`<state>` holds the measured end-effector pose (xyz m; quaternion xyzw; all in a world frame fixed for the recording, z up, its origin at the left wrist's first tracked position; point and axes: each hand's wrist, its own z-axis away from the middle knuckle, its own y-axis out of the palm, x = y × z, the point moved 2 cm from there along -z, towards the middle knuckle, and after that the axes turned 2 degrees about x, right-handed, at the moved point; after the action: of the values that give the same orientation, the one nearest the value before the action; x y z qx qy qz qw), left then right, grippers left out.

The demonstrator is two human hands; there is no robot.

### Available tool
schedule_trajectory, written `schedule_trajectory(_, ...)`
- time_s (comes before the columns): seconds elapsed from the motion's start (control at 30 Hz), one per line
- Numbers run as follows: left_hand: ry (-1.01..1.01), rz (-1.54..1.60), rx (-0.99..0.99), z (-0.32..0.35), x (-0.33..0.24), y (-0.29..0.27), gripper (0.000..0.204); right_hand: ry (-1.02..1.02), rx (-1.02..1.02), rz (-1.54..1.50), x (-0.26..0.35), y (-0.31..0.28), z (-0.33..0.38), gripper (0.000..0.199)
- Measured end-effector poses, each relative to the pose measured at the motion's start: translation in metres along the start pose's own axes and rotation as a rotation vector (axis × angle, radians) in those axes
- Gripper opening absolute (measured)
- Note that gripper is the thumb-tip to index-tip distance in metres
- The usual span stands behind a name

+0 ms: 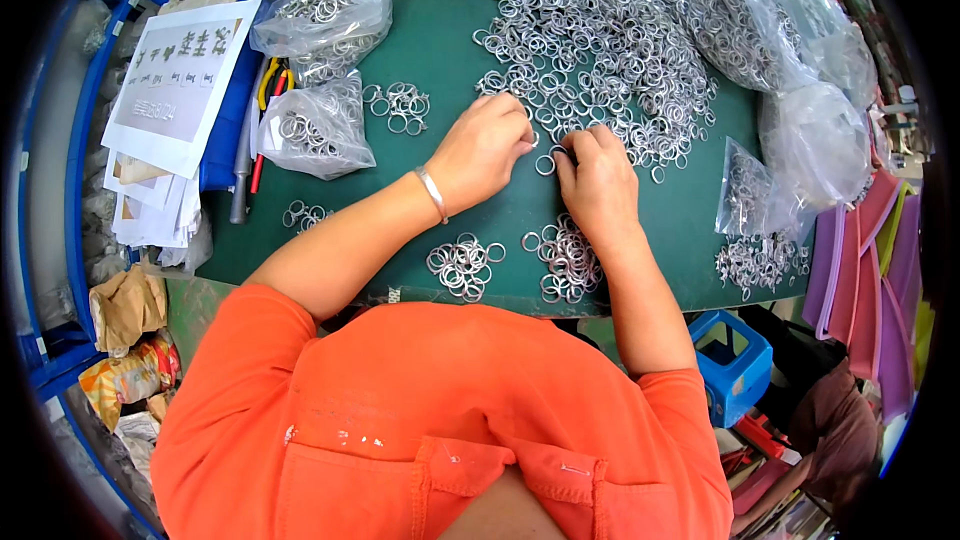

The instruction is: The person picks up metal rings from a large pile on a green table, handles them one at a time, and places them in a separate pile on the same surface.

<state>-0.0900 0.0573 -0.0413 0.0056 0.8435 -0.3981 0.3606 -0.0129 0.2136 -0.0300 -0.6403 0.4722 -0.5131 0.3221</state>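
Note:
A broad heap of silver metal rings (pixel 610 60) spreads over the green tabletop (pixel 400 165). At its near edge my left hand (pixel 484 148), with a bangle on the wrist, has its fingers pinched together on a metal ring (pixel 534 138). My right hand (pixel 602 178) is just to the right, thumb and fingers closed; a small dark bit shows at their tips, but what they hold is unclear. A loose ring (pixel 545 165) lies beside the right thumb. Closer to me sit two small ring piles, one (pixel 464 268) by my left forearm, another (pixel 568 262) by my right wrist.
Plastic bags of metal parts stand at the left (pixel 318 128) and right (pixel 745 30). Smaller ring clusters (pixel 402 107) lie left of my left forearm. Pliers (pixel 270 85) rest near papers (pixel 170 85). Small parts (pixel 760 265) lie at the right edge, above a blue stool (pixel 735 365).

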Motion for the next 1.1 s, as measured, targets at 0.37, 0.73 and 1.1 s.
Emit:
schedule_trajectory(0.37,-0.670,1.109,0.058,0.016,-0.014,-0.011,0.013,0.088,-0.122,-0.735,0.004,-0.017,0.019,0.015)
schedule_trajectory(0.73,-0.626,1.011,0.258,0.025,-0.031,0.004,0.011,0.010,-0.323,-0.805,0.001,-0.032,0.042,0.027)
schedule_trajectory(1.1,-0.002,-0.028,0.109,0.004,-0.036,0.014,0.022,0.081,0.051,-0.391,-0.026,-0.047,0.041,0.010)
